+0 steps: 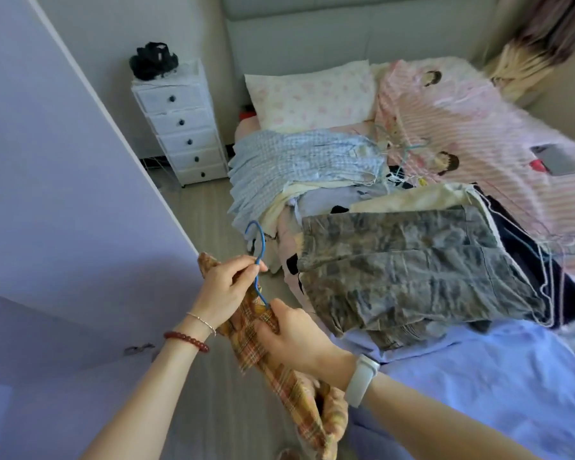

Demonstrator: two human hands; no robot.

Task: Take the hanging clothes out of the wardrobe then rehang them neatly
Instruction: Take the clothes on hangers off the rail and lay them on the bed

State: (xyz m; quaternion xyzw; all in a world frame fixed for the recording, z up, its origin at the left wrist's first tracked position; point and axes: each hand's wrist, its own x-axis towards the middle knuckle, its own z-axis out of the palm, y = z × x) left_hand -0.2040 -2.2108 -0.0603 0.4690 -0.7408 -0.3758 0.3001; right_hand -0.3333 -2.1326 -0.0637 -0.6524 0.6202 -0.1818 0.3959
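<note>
My left hand (224, 287) pinches the neck of a blue wire hanger (259, 247), whose hook points up. An orange plaid garment (279, 370) hangs from it and trails down toward the floor. My right hand (291, 333) grips the plaid cloth just below the hanger. On the bed to the right lies a pile of clothes: a camouflage garment (412, 273) on top, a light blue checked garment (299, 164) behind it, dark clothes with hangers (525, 260) at the right. The lilac wardrobe door (63, 177) stands open on the left.
A white drawer unit (180, 127) with a black item (153, 61) on top stands at the back beside the bed. A pillow (312, 94) and pink striped bedding (478, 127) cover the bed. A strip of wooden floor (200, 210) runs between wardrobe and bed.
</note>
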